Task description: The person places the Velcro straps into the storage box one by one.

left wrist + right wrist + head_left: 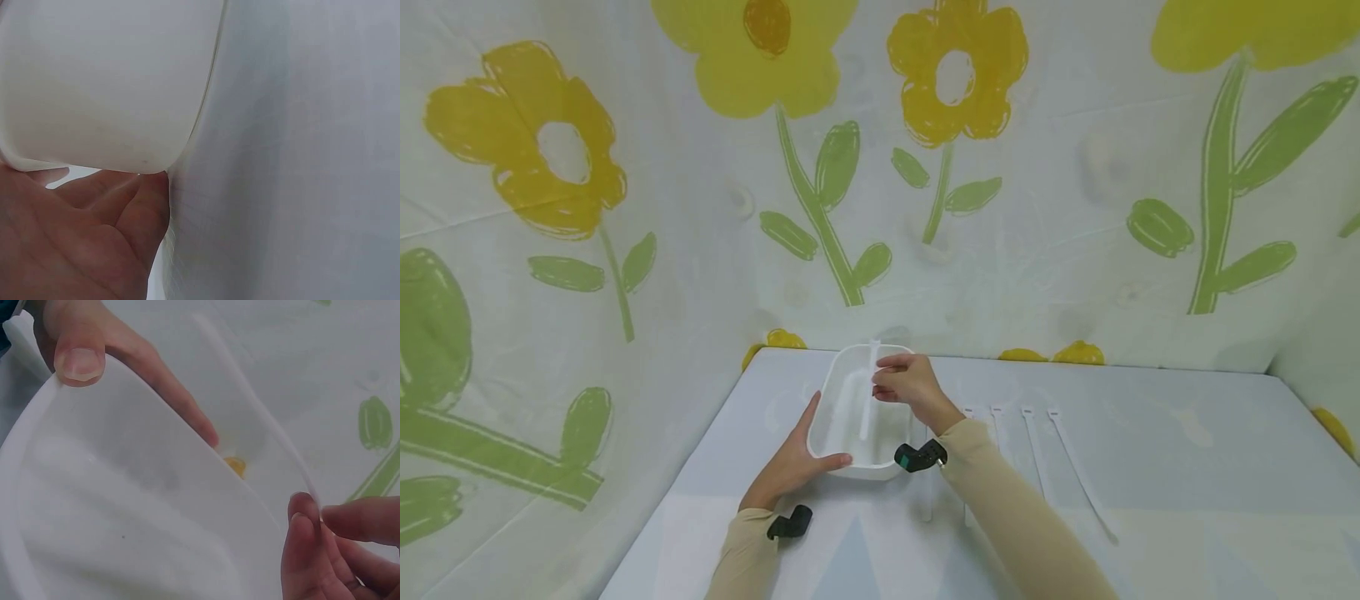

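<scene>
A white plastic basin (824,421) with rounded corners stands on the table. My left hand (796,460) holds its near left corner, thumb over the rim and fingers along the outer wall. In the left wrist view, the fingers of my left hand (81,240) touch the basin's outside (112,94). Above the basin, my right hand (913,387) pinches a thin white cable tie (867,415), whose tail hangs down. The right wrist view shows this bendy tie (253,397) between thumb and fingertips of my right hand (337,550).
Several more white cable ties (1078,467) lie in a row on the table (1210,467), right of the basin and partly behind my right forearm. A flower-printed cloth (1045,217) hangs at the back and left side of the table.
</scene>
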{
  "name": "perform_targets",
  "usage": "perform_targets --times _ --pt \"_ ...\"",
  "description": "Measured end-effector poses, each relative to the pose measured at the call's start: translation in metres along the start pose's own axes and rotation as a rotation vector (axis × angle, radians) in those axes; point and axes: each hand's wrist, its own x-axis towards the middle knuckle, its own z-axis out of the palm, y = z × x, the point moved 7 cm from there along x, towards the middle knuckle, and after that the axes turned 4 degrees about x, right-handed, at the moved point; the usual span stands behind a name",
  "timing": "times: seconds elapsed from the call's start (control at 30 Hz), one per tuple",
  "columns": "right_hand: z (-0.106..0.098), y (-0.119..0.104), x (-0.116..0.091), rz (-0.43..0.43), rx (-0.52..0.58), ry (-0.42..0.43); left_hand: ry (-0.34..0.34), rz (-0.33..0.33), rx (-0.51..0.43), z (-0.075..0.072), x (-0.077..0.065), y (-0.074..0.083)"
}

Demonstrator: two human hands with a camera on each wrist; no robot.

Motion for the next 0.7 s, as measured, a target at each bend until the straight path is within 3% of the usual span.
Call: perform_targets --times 0.2,0.7 --pt "0.007 0.005 0.005 0.002 0.036 -0.012 -0.005 0.016 -0.021 0.001 0.001 0.002" --pt "0.022 0.009 0.009 0.018 0.007 -0.036 0.006 -0.001 -0.013 -0.001 0.000 0.000"
